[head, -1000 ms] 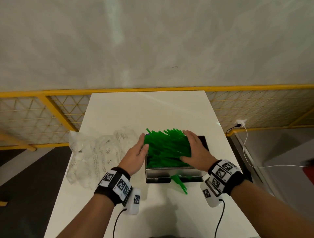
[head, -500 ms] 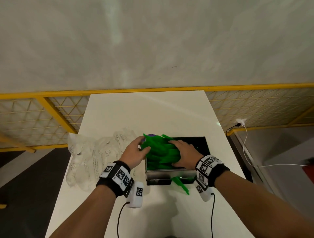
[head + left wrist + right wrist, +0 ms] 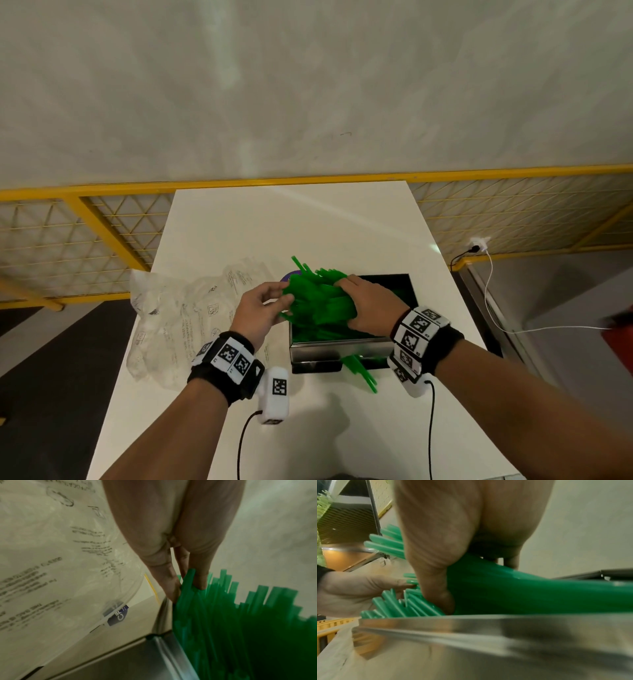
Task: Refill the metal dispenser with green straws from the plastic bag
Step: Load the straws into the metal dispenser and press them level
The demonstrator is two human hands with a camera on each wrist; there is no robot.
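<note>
An open metal dispenser (image 3: 339, 349) stands on the white table (image 3: 291, 222), heaped with green straws (image 3: 318, 305). My right hand (image 3: 356, 305) lies over the heap, and its thumb and fingers curl round a thick bundle of straws (image 3: 522, 592). At the box's left end my left hand (image 3: 274, 298) pushes its fairly straight fingers (image 3: 173, 588) against the straw ends (image 3: 197, 588). A few straws (image 3: 359, 373) poke out under the dispenser's front. The crumpled clear plastic bag (image 3: 185, 318) lies flat to the left of the box.
A yellow mesh railing (image 3: 102, 233) runs behind and to both sides of the table. A white cable and plug (image 3: 479, 245) hang at the right edge. Bare tabletop shows beyond the dispenser and in front of it.
The right hand went from lying flat on the straws to gripping a bundle and shifted left. The left hand stayed at the left end, and the straws bunched up between the hands.
</note>
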